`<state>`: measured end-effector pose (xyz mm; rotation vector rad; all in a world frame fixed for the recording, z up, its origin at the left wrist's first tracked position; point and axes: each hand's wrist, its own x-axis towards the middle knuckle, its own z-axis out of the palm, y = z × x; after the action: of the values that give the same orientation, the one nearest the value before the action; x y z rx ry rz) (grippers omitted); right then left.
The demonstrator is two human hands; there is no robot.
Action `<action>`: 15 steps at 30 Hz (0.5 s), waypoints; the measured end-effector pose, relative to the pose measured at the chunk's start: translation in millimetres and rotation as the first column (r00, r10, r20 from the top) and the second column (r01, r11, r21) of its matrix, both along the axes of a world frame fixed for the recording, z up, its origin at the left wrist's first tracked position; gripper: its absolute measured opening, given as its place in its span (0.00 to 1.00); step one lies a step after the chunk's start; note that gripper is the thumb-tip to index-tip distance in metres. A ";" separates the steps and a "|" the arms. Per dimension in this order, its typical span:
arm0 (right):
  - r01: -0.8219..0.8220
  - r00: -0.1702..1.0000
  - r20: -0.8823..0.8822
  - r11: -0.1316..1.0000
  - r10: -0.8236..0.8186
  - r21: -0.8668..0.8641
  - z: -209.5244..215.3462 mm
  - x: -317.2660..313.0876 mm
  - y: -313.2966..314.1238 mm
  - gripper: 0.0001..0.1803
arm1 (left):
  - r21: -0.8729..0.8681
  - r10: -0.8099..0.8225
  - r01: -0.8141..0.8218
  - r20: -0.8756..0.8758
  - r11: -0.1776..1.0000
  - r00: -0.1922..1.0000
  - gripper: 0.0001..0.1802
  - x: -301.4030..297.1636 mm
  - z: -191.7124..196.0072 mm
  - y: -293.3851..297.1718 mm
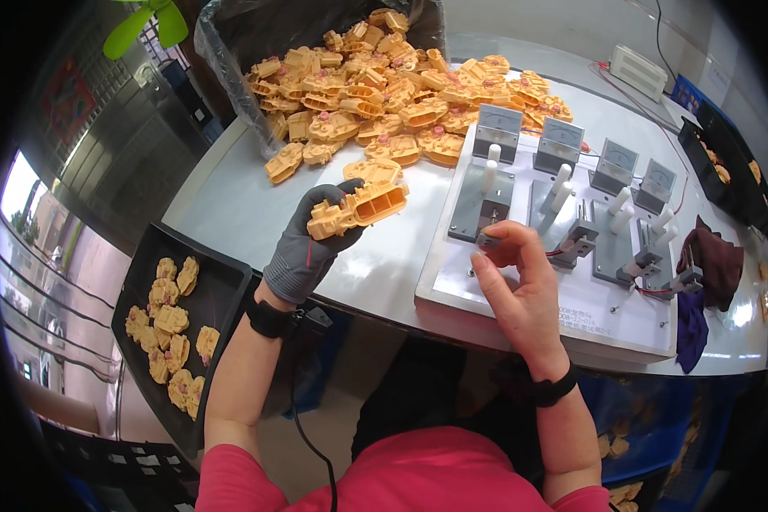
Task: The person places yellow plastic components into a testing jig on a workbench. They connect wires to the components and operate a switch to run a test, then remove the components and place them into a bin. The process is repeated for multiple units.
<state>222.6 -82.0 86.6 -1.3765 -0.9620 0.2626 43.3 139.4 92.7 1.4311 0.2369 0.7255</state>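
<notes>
My left hand, in a grey glove, is closed round a yellow plastic housing and holds it above the table, its rectangular openings facing right. My bare right hand is at the leftmost test fixture on the white board. Thumb and forefinger are closed on a small grey block at that fixture's front end. White round pegs stand on the fixture, and an analogue meter sits behind it.
A large heap of yellow housings spills from a plastic-lined box at the back. Lower left, a black tray holds several housings. More fixtures and meters line the board. Dark cloths lie right.
</notes>
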 end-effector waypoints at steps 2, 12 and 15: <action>0.002 0.999 0.032 1.000 -0.003 0.008 -0.6 0.6 0.1 0.18 | -0.010 -0.033 0.033 0.003 0.999 0.999 0.27 5.2 1.9 2.8; -0.005 0.994 0.109 0.999 0.000 0.046 3.7 3.2 -1.9 0.18 | 0.203 -0.013 0.042 -0.139 0.978 0.990 0.24 58.7 18.9 21.7; -0.020 0.993 0.114 0.999 0.014 0.050 4.9 1.1 -1.5 0.18 | 0.534 0.067 0.031 -0.163 0.845 0.984 0.21 81.2 28.4 29.5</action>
<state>223.6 -83.5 91.5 -1.3486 -1.0683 0.1732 124.5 168.9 121.1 2.0374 0.1901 0.7104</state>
